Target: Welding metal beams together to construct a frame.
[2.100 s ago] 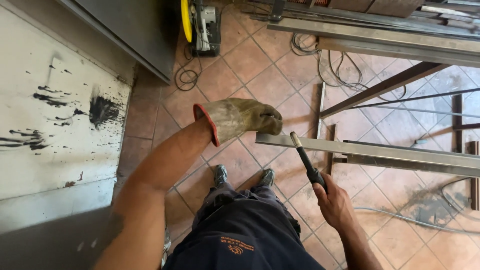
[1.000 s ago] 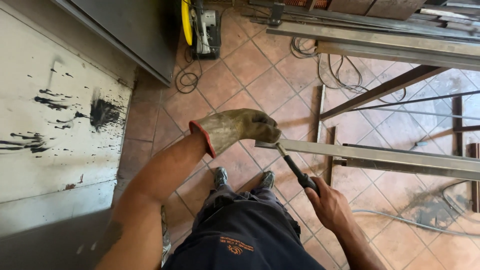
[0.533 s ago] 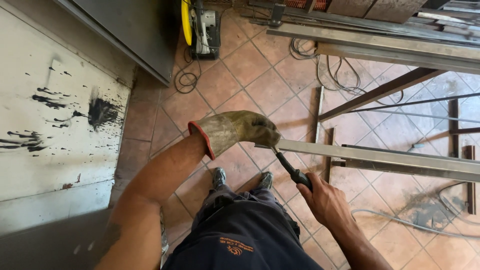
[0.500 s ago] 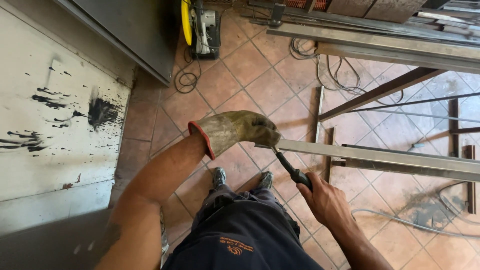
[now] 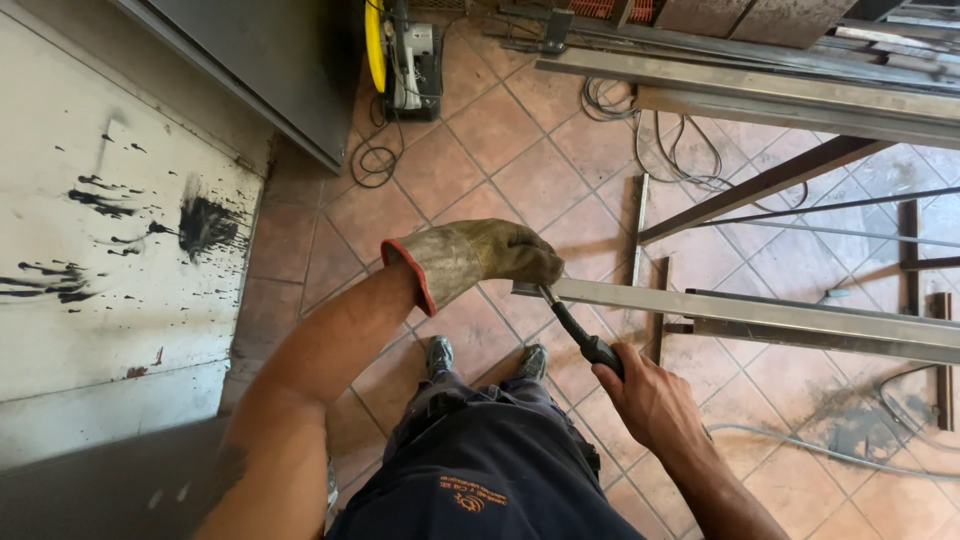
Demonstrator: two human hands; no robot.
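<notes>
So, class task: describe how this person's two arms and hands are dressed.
The left hand wears a worn, grimy olive-tan work glove with a red-edged cuff; the forearm above it is bare. The right hand is bare, with no glove and no sleeve in view.

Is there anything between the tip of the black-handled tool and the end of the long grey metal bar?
Nothing visible does. The right hand holds the black-handled tool with its tip at the long grey metal bar's end, where the gloved left hand rests.
</notes>
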